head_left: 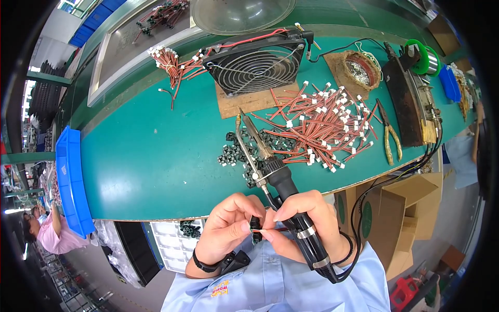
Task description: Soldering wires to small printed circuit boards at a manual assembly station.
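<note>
The green bench top (150, 156) fills the middle of the frame, curving from lower left to upper right. A black square fan (255, 61) leans at top centre, and a blue bin (70, 179) hangs off the bench's left edge. Brown cardboard boxes (400, 208) stand at lower right, one face bearing a round green label (366, 214). Right of centre lies a heap of red wires with white plugs (322, 127), with a cluster of small black parts (244, 148) just left of it.

At lower centre, off the bench's near edge, the right hand (304, 223) is closed around the black handle of a soldering iron (275, 177), whose tip points up toward the fan. The same hand's thumb and forefinger pinch a thin red lead. The left hand (228, 229) is closed too, fingertips pinching a small black component (255, 224) that sits between both hands, touching them.
</note>
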Available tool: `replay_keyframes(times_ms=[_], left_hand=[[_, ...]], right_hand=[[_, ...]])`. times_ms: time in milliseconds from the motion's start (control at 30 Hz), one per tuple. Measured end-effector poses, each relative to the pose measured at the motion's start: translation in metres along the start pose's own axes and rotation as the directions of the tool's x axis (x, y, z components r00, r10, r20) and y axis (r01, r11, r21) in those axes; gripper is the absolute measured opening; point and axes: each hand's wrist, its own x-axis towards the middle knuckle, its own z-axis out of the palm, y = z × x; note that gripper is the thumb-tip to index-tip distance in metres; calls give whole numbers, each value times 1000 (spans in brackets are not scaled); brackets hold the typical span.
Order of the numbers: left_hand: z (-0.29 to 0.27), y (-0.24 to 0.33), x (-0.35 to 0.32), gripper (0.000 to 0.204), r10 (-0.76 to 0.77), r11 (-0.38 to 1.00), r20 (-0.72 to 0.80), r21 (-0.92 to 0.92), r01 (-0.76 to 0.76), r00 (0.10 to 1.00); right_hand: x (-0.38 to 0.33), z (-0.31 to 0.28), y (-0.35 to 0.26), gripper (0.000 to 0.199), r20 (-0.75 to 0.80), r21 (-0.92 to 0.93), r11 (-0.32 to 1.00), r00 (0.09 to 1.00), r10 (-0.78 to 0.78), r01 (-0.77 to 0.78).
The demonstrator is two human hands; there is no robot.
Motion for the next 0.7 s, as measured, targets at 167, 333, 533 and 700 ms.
replay_keyframes(times_ms=[167,333,533,700], left_hand=[[-1,-1,0,17,5,1000,2,1,-5,1000],[0,0,0,18,22,1000,7,12,-22,1000],[2,1,0,18,27,999,-4,31,-27,1000],[-1,-1,0,18,27,999,-1,33,-27,1000]], right_hand=[[-1,-1,1,39,7,-4,1000,1000,5,-5],[1,-1,-1,40,-3,-61,998,1000,-30,29],[0,-1,-1,40,-23,-46,999,1000,-19,18],[1,-2,-3,40,-21,-67,997,999,-30,29]])
